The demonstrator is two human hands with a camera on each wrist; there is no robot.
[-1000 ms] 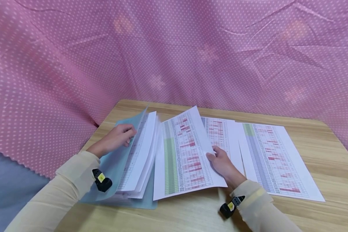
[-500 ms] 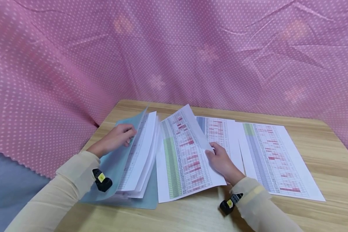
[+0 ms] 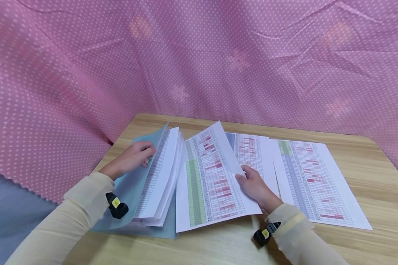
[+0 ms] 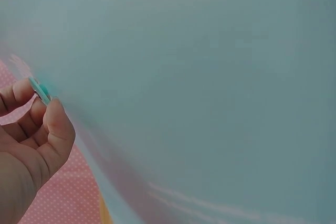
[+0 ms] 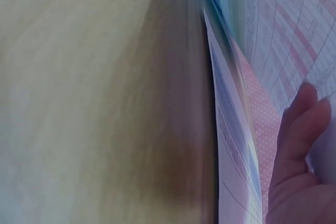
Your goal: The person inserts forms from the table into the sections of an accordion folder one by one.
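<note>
A light blue folder (image 3: 132, 184) lies open at the table's left, its cover (image 4: 210, 77) lifted over a stack of printed sheets (image 3: 160, 176). My left hand (image 3: 134, 156) pinches the edge of that cover between thumb and fingers (image 4: 39, 108). My right hand (image 3: 253, 184) grips the right edge of one printed table sheet (image 3: 210, 180), thumb on top, and holds it tilted above the wood. In the right wrist view the sheet's edge (image 5: 231, 129) runs past my fingers (image 5: 299, 145).
Two more printed sheets (image 3: 252, 154) (image 3: 313, 180) lie flat on the wooden table (image 3: 368, 165) to the right. A pink dotted cloth (image 3: 199, 59) hangs close behind and to the left. Small black wrist cameras (image 3: 117, 208) sit on both sleeves.
The sheet in my right hand has swung slightly, first towards the left and then back. The left hand and the folder have stayed still.
</note>
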